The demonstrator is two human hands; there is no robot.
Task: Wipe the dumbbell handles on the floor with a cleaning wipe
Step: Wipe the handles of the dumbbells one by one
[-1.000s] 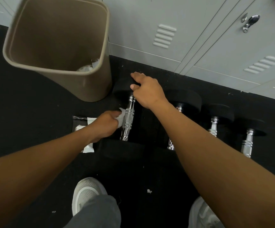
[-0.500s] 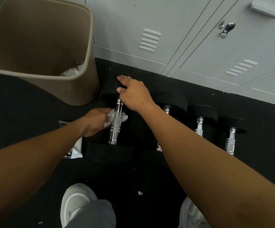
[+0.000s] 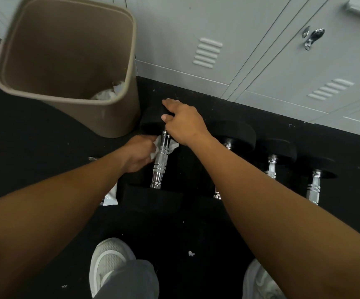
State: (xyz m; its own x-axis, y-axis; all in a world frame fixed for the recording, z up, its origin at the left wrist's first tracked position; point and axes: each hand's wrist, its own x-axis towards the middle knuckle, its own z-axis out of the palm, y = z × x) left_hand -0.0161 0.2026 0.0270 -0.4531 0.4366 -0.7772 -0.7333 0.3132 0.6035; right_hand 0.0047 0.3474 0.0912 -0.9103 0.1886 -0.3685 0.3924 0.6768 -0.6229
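dumbbell handle between left hand with wipe, right hand.

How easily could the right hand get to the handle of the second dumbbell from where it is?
Probably yes. The right hand rests on the first dumbbell's far head, and the second dumbbell's handle lies just beside it with nothing on top, though the right forearm hides most of it.

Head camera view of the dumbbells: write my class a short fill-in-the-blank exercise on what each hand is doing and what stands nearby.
1. The left hand holds a white ____ against the chrome handle.
2. The right hand rests on the dumbbell's far ____ weight head.
3. The tan ____ stands left of the dumbbells.
4. Grey ____ line the wall behind.

Missing words: wipe; black; bin; lockers
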